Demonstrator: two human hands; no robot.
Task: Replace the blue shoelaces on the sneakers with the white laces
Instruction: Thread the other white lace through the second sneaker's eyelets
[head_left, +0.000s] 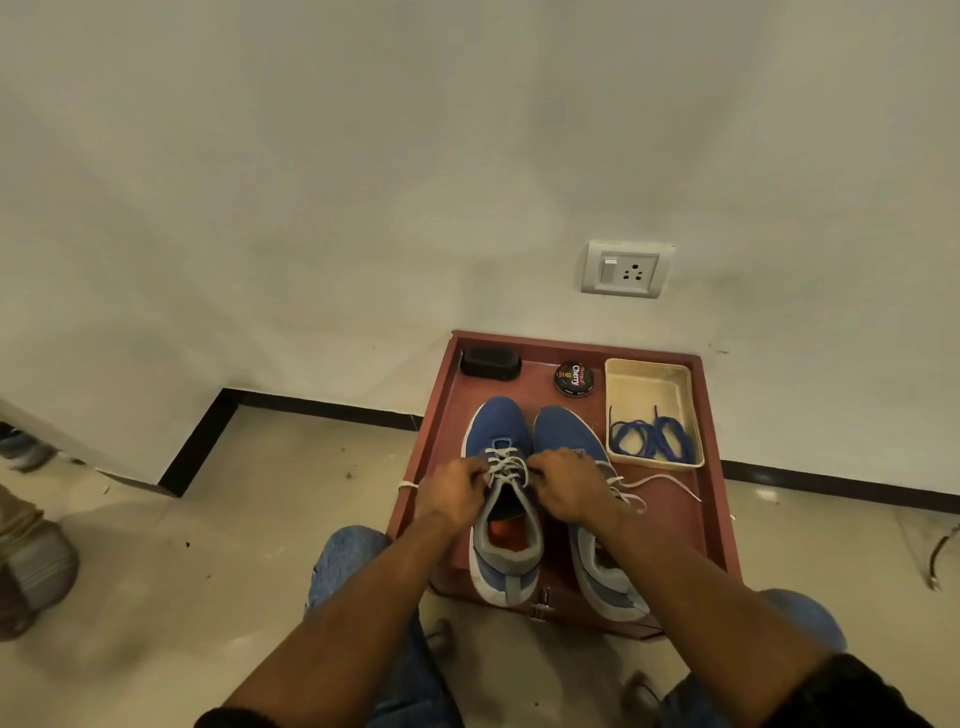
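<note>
Hands at left sneaker (501, 499) eyelets: left hand (454, 493) and right hand (569, 486) each pinch white lace (506, 465) at its sides. Right sneaker (576, 447) lies under right hand. Blue laces (652, 439) sit in tray (649, 382) beyond right hand.

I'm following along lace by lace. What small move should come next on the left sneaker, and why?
Probably pull both white lace ends snug: the left hand and right hand pinch them at the left sneaker's upper eyelets.
</note>
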